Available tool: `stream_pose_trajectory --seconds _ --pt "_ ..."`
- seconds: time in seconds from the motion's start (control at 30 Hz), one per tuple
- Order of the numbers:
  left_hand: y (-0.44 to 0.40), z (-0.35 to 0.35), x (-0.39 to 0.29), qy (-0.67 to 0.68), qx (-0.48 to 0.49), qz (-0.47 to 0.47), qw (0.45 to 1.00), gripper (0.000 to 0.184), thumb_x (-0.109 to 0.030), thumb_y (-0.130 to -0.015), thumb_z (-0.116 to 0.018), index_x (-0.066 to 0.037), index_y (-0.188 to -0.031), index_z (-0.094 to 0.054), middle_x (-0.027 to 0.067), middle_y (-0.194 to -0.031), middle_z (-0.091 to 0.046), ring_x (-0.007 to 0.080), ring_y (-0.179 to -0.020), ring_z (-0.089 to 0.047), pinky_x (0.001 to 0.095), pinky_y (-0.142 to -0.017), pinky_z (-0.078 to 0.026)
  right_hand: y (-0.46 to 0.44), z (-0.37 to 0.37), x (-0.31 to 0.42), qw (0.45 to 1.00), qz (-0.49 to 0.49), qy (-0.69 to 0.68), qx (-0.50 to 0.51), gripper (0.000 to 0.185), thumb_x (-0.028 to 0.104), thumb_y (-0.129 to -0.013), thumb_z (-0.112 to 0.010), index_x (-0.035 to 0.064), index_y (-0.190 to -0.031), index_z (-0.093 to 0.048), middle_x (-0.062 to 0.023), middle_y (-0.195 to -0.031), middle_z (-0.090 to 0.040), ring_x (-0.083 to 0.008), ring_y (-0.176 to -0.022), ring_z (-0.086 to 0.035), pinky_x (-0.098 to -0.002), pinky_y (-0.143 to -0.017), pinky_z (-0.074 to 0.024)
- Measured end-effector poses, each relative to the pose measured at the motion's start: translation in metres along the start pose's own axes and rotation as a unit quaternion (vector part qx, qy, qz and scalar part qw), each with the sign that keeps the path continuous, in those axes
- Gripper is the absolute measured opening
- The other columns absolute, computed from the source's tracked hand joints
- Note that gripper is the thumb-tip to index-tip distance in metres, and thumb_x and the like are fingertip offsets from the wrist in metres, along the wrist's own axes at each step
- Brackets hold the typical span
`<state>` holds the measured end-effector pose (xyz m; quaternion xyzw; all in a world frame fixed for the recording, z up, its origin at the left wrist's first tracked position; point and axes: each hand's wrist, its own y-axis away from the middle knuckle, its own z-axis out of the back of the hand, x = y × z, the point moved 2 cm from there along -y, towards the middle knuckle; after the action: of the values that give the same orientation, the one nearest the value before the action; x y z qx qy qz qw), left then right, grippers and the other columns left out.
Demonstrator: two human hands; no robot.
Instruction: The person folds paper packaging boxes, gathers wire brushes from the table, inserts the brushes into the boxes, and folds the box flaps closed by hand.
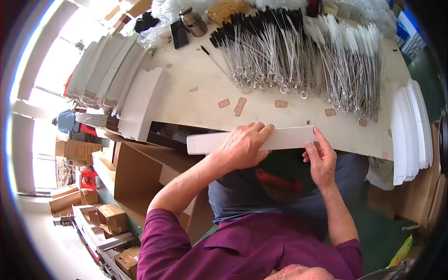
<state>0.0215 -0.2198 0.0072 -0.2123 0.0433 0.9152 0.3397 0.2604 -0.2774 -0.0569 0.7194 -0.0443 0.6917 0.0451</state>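
Note:
A long narrow white box (291,138) lies level across the front edge of the worktable, above the lap. My left hand (245,145) is wrapped over the middle of the box, thumb and fingers on its two long sides. At the box's right end, my right hand (321,156) touches the end with a raised index finger, its other fingers partly curled and apart from the thumb. The box's left end sticks out past my left hand. Whether anything is inside the box cannot be seen.
Wire brushes with black bristles (266,51) and white bristles (354,56) are heaped at the table's back. Stacked white cartons (105,70) stand left, flat white pieces (410,130) right. A flask (192,22), phone (178,35) and pen (205,50) lie behind. An open cardboard box (140,172) is lower left.

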Motion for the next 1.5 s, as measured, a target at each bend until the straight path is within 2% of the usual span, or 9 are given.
stream_pose_trajectory --seconds 0.17,0.33,0.4,0.47,0.73,0.8,0.9,1.33,1.5 --pt "-0.009 0.010 0.057 -0.072 -0.021 0.032 0.997 0.065 -0.024 -0.082 -0.081 -0.002 -0.139 -0.057 0.0188 -0.122 -0.064 0.0393 -0.120 -0.060 0.0467 -0.102 -0.049 -0.022 0.010 0.012 0.935 0.169 0.313 -0.012 0.030 0.011 -0.096 -0.072 -0.0026 -0.122 -0.069 -0.0141 -0.105 -0.071 -0.0141 -0.069 -0.063 -0.0281 -0.062 -0.0536" --pt "-0.010 0.039 0.114 -0.121 0.002 0.110 0.987 0.071 -0.023 -0.082 -0.082 -0.008 -0.145 -0.055 0.0186 -0.138 -0.060 0.0378 -0.131 -0.054 0.0454 -0.110 -0.044 -0.030 0.017 -0.004 0.936 0.180 0.301 -0.011 0.017 0.007 -0.094 -0.072 -0.0023 -0.108 -0.071 -0.0139 -0.107 -0.071 -0.0169 -0.067 -0.063 -0.0290 -0.062 -0.0531" --pt "-0.012 0.045 0.122 -0.143 -0.061 0.084 0.984 0.062 -0.024 -0.083 -0.082 -0.007 -0.139 -0.063 0.0196 -0.131 -0.066 0.0364 -0.124 -0.060 0.0448 -0.106 -0.048 -0.033 0.018 -0.006 0.927 0.205 0.314 -0.021 0.014 0.006 -0.093 -0.071 -0.0017 -0.105 -0.070 -0.0125 -0.105 -0.071 -0.0174 -0.066 -0.063 -0.0290 -0.061 -0.0528" --pt "-0.027 0.053 0.139 0.102 -0.113 0.162 0.975 0.050 -0.026 -0.085 -0.081 -0.004 -0.128 -0.070 0.0212 -0.114 -0.073 0.0361 -0.111 -0.068 0.0443 -0.098 -0.053 -0.033 0.016 -0.006 0.930 0.199 0.309 -0.026 0.013 0.005 -0.093 -0.071 -0.0012 -0.104 -0.070 -0.0121 -0.103 -0.071 -0.0178 -0.067 -0.063 -0.0290 -0.062 -0.0528" --pt "-0.088 0.042 0.188 -0.044 -0.108 0.302 0.946 0.044 -0.026 -0.085 -0.074 0.001 -0.119 -0.073 0.0241 -0.098 -0.076 0.0332 -0.092 -0.076 0.0427 -0.085 -0.059 -0.032 0.016 -0.008 0.922 0.219 0.317 -0.030 0.007 0.004 -0.094 -0.070 -0.0002 -0.100 -0.069 -0.0115 -0.100 -0.070 -0.0183 -0.066 -0.063 -0.0289 -0.060 -0.0518" --pt "-0.096 0.049 0.187 0.144 -0.093 0.354 0.919 0.041 -0.024 -0.084 -0.074 0.007 -0.111 -0.074 0.0200 -0.079 -0.074 0.0253 -0.067 -0.074 0.0378 -0.064 -0.063 -0.031 0.016 -0.009 0.920 0.230 0.314 -0.036 0.007 0.004 -0.094 -0.070 -0.0001 -0.099 -0.069 -0.0114 -0.100 -0.070 -0.0182 -0.065 -0.063 -0.0291 -0.059 -0.0513" --pt "-0.106 0.048 0.198 0.197 -0.113 0.384 0.895 0.034 -0.021 -0.083 -0.072 0.009 -0.098 -0.075 0.0169 -0.069 -0.070 0.0217 -0.054 -0.070 0.0347 -0.051 -0.062 -0.032 0.015 -0.008 0.920 0.225 0.319 -0.036 0.006 0.004 -0.094 -0.069 0.0000 -0.099 -0.069 -0.0113 -0.100 -0.070 -0.0182 -0.065 -0.063 -0.0293 -0.058 -0.0513" --pt "-0.106 0.061 0.221 0.365 -0.159 0.425 0.813 0.021 -0.014 -0.084 -0.073 0.006 -0.083 -0.068 0.0182 -0.083 -0.072 0.0232 -0.064 -0.071 0.0361 -0.057 -0.064 -0.032 0.015 -0.008 0.919 0.224 0.323 -0.037 0.005 0.004 -0.093 -0.071 0.0008 -0.097 -0.069 -0.0105 -0.100 -0.071 -0.0174 -0.066 -0.064 -0.0280 -0.058 -0.0518" --pt "-0.087 0.065 0.231 0.597 -0.211 0.361 0.685 0.011 -0.008 -0.092 -0.067 0.003 -0.092 -0.066 0.0179 -0.087 -0.072 0.0242 -0.070 -0.072 0.0375 -0.067 -0.065 -0.034 0.016 -0.008 0.933 0.202 0.295 -0.034 0.005 0.004 -0.094 -0.070 0.0001 -0.098 -0.070 -0.0109 -0.099 -0.070 -0.0161 -0.067 -0.065 -0.0284 -0.059 -0.0527"
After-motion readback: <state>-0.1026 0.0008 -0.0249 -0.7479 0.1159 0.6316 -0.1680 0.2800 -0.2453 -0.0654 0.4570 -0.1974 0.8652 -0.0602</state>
